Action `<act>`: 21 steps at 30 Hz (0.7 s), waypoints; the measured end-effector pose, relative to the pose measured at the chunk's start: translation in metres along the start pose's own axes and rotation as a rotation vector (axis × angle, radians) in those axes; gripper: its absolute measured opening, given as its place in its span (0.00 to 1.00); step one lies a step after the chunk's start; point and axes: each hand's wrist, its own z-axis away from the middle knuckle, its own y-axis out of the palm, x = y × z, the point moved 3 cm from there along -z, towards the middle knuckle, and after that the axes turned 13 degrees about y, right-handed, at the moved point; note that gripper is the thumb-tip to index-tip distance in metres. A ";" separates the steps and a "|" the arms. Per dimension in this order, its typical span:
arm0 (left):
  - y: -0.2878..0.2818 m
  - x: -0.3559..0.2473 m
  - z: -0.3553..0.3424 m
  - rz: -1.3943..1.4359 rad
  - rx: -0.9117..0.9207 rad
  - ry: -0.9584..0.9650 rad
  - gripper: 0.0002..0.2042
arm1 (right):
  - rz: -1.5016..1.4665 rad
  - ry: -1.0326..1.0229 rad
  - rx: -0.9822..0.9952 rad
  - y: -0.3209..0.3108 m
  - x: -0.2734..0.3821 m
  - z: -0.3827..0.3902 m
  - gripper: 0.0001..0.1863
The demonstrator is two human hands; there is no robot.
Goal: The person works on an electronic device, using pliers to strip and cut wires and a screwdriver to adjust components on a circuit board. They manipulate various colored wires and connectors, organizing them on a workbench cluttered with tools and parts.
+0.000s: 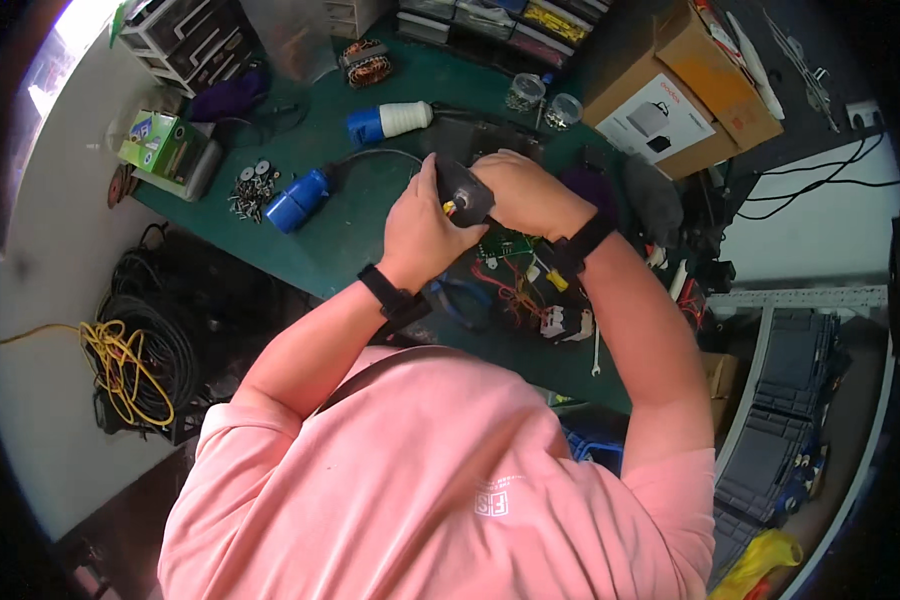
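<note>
My left hand (425, 225) grips a small black housing (462, 185), thumb below it and fingers along its left side, with yellow wire visible at an opening. My right hand (530, 195) is closed around the housing's right part, its fingertips partly hidden. A black cable runs left from near the housing toward a blue plug (296, 201). A blue-and-white connector (390, 121) lies behind. Below my hands are a green circuit board (502, 246) with red wires, a yellow-handled screwdriver (555, 277), blue-handled pliers (454, 300) and a white breaker (565, 322).
Screws and washers (253, 190) lie left on the green bench (320, 250), near a green box (162, 146). A cardboard box (715, 90) and small jars (525, 92) stand at the back right. Coiled cables (145, 360) sit lower left; dark cases (770, 450) stand lower right.
</note>
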 end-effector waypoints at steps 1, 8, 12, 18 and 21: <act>-0.003 0.003 0.000 -0.004 -0.010 0.070 0.52 | 0.038 0.031 0.073 0.002 -0.001 -0.006 0.12; -0.025 0.011 -0.010 0.088 0.096 0.232 0.49 | -0.025 0.016 0.222 0.013 -0.004 -0.026 0.19; -0.035 0.013 -0.012 0.098 0.153 0.246 0.50 | -0.095 0.099 0.204 0.017 0.009 -0.026 0.19; -0.038 0.016 -0.010 0.041 0.224 0.322 0.53 | -0.039 0.099 0.107 0.020 0.010 -0.018 0.18; -0.040 0.016 -0.010 0.020 0.250 0.364 0.53 | 0.004 0.136 0.041 0.025 0.010 -0.015 0.18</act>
